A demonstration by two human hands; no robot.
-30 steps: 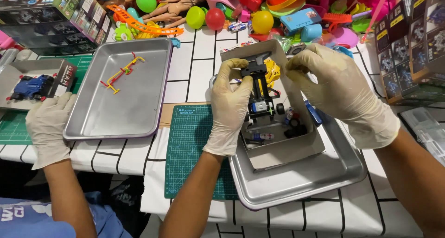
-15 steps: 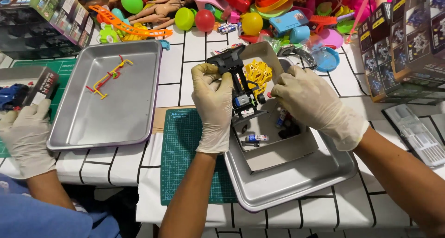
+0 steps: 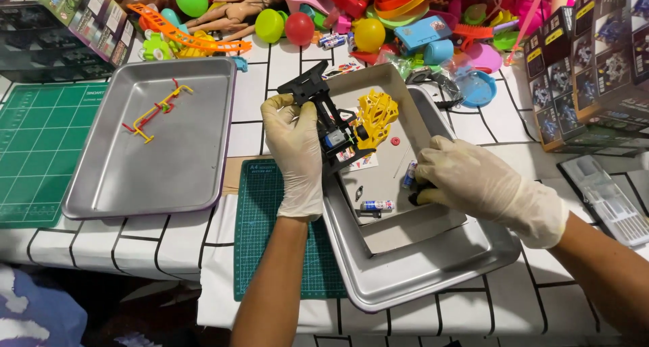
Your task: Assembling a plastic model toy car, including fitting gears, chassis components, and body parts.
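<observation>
**Q:** White tiled tabletop [image 3: 152, 249] with dark grout lines: what lies nearest the viewer?

**A:** A green gridded cutting mat [image 3: 270, 252], flat and matte. Overlapping it, a shallow rectangular steel tray [image 3: 433, 273] holds a grey cardboard box lid [image 3: 412, 218].

**Q:** How are the hands posed?

**A:** Both wear thin cream latex gloves. The left hand [image 3: 295, 154] rises from a bare forearm, fingers closed around a black plastic toy car chassis [image 3: 323, 114]. The right hand [image 3: 473, 185] reaches in from the right, palm down over the lid, fingertips pinched on a small dark part [image 3: 417, 197]; what it is cannot be told.

**Q:** How is the chassis oriented?

**A:** Held above the lid's far left corner, its long axis runs from far-left to near-right. A yellow latticed plastic piece [image 3: 375, 117] touches its right side.

**Q:** And farther off?

**A:** A second steel tray [image 3: 108, 185] at left; behind, a heap of bright plastic toys [image 3: 351, 16].
</observation>
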